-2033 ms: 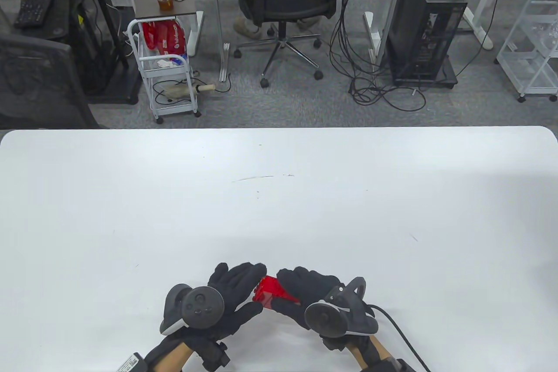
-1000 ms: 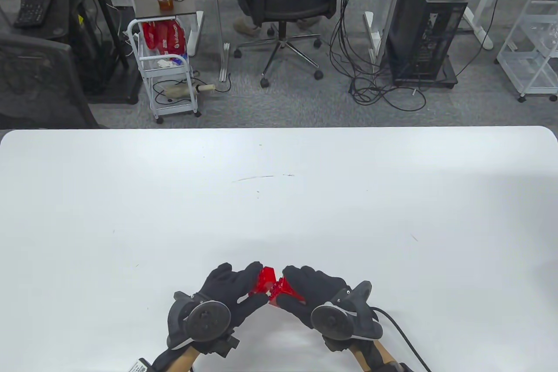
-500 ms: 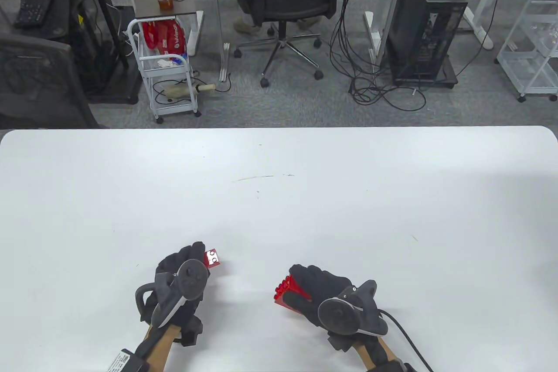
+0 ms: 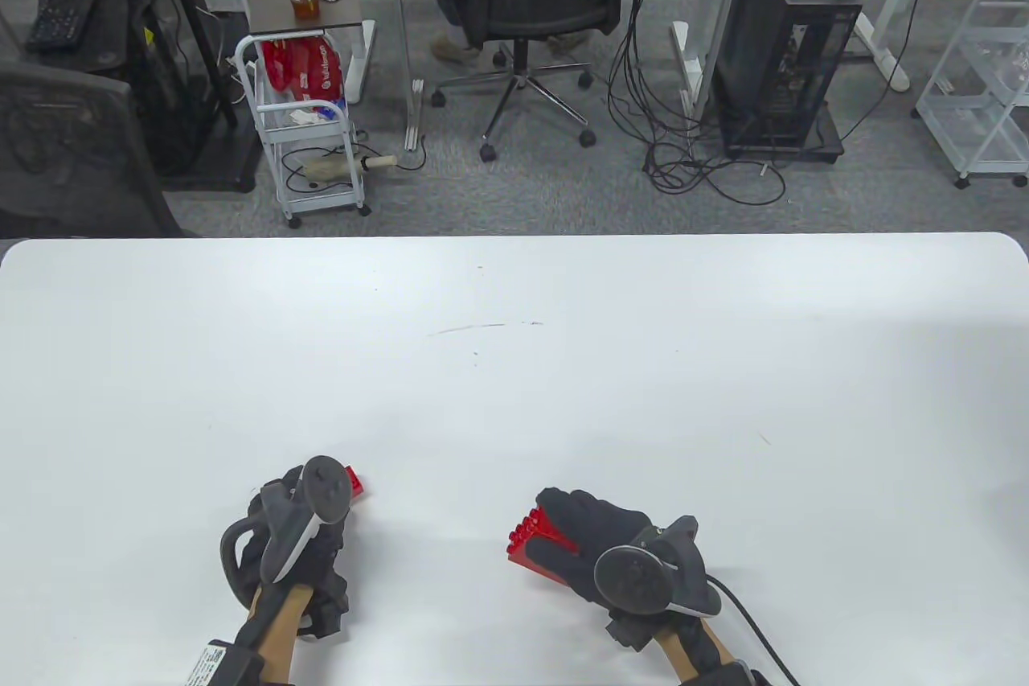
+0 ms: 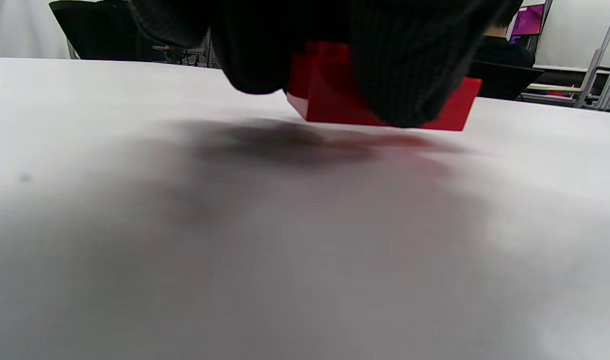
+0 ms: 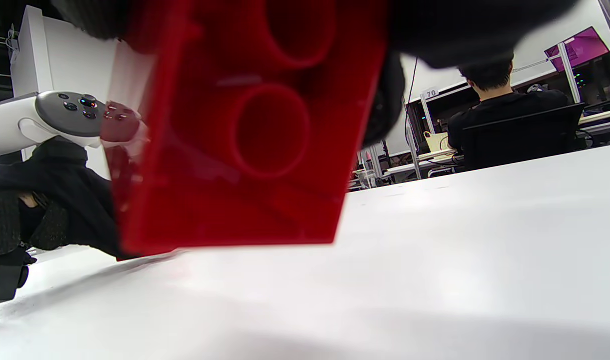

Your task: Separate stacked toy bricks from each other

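Two red toy bricks are apart, one in each hand. My left hand (image 4: 342, 497) holds one red brick (image 4: 354, 482) low at the table's near left; the tracker hides most of it. In the left wrist view my fingers (image 5: 409, 75) cover the top of this brick (image 5: 329, 102), which is at the table surface; I cannot tell whether it touches. My right hand (image 4: 555, 531) grips the other red brick (image 4: 530, 535), studs pointing left, tilted just above the table. The right wrist view shows that brick's hollow underside (image 6: 245, 145).
The white table (image 4: 514, 364) stretches far ahead and to both sides of the hands. A black cable (image 4: 748, 622) runs from the right tracker off the near edge. An office chair (image 4: 530, 2), a white cart (image 4: 309, 147) and a PC tower (image 4: 784, 51) stand on the floor beyond the far edge.
The stacked bricks have come apart. My left hand has moved left with one brick and turned it down to the table. My right hand has stayed nearly in place with the other.
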